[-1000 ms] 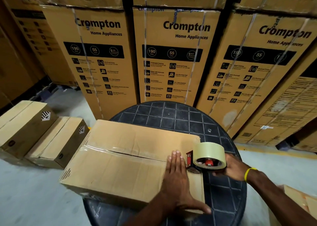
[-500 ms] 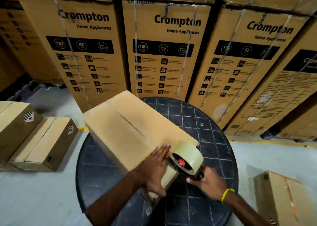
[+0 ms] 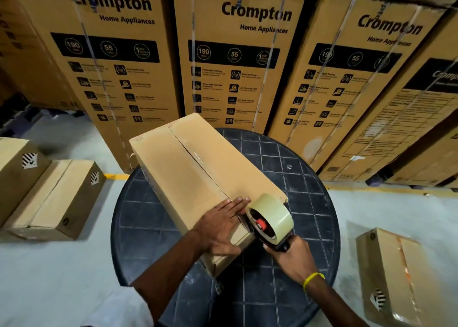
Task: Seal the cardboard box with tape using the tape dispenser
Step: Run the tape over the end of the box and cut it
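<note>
Pinning cardboard box (image 3: 188, 173) under flat L hand (image 3: 220, 227), fingers straight, prob. to stop it sliding, w/ R hand (image 3: 292, 257) wrapped round handle of tape dispenser (image 3: 269, 221), roll touching L fingertips at seam (image 3: 198, 163) end, ready to tape fwd.

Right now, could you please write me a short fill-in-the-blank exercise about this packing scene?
1. The cardboard box rests on a table whose top is ____ in shape.
2. The right hand grips the ____ by its handle.
3. The left hand lies flat on top of the ____.
4. The wristband on the right wrist is ____.
Missing words: round; tape dispenser; cardboard box; yellow.
</note>
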The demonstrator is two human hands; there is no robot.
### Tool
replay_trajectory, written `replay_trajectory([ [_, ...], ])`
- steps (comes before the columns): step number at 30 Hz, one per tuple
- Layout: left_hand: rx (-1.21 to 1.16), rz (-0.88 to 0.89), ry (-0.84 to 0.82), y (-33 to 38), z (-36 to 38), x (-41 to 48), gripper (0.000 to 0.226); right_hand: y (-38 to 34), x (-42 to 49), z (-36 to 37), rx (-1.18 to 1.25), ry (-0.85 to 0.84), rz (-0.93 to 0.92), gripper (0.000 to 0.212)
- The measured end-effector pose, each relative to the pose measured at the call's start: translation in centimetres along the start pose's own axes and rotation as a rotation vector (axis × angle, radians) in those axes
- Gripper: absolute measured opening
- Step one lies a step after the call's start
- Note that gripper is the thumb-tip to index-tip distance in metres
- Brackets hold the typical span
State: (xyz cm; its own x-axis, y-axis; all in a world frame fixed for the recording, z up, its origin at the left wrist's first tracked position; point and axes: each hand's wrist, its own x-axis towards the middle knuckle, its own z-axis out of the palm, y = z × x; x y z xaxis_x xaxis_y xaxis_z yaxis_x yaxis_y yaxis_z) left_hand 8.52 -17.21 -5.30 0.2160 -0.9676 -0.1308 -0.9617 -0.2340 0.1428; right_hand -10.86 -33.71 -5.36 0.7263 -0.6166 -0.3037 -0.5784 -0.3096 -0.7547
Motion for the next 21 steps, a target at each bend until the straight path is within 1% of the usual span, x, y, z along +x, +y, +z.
replay_trajectory([
  [1,0.016,-0.007,-0.007,-0.1,0.1,0.1,0.118,0.1,-0.4,-0.2,0.011,0.007,0.001,0.024],
  [2,0.027,-0.012,-0.009,-0.1,0.2,0.1,0.119,0.3,-0.8,-0.5,0.023,0.012,0.000,0.025],
  [4,0.039,-0.009,-0.005,-0.3,0.5,0.3,0.119,1.0,-1.7,-1.0,0.045,0.028,0.003,0.038],
  [6,0.050,-0.002,-0.005,-0.3,0.8,0.4,0.119,2.2,-2.8,-1.3,0.034,0.019,0.000,0.041],
  [10,0.085,0.014,-0.003,-0.4,1.0,0.4,0.121,4.7,-4.6,-2.1,0.028,0.022,0.004,0.038],
  [15,0.095,0.024,-0.011,-0.3,0.7,0.4,0.120,6.9,-5.7,-2.7,0.055,0.015,0.031,0.043],
  [18,0.099,0.026,-0.011,-0.4,0.7,0.3,0.120,7.5,-6.4,-2.6,0.048,0.056,0.071,0.047],
  [19,0.100,0.027,-0.012,-0.4,0.6,0.3,0.119,7.8,-6.4,-2.5,0.019,0.076,0.060,0.047],
  [21,0.104,0.028,-0.020,-0.3,0.5,0.2,0.119,7.8,-6.6,-2.4,0.020,0.089,0.055,0.039],
])
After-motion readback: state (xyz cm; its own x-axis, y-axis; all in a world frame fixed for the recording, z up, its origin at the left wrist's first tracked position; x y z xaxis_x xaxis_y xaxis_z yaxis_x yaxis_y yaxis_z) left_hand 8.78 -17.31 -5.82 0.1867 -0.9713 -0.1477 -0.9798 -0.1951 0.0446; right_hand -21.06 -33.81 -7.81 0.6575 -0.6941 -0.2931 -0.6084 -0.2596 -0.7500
